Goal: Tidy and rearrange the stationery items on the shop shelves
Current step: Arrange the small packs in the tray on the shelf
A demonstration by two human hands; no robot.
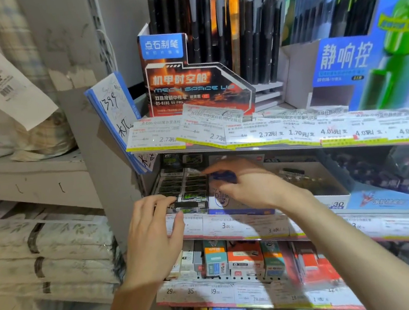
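Reaching into the middle shelf, I see my left hand (153, 228) pinching a black packet (190, 204) at the tray's (176, 184) front; my blurred right hand (248, 185) grips a blue item (224, 177), price labels (232, 224) just below.

left hand (153, 228): fingers and thumb pinch a black-and-green packet (191, 204) at the front of its tray (183, 183) | right hand (248, 188): blurred, holds a small blue item (224, 177) over the neighbouring box (240, 203) | above: price tags (273, 133), black pens (221, 24)
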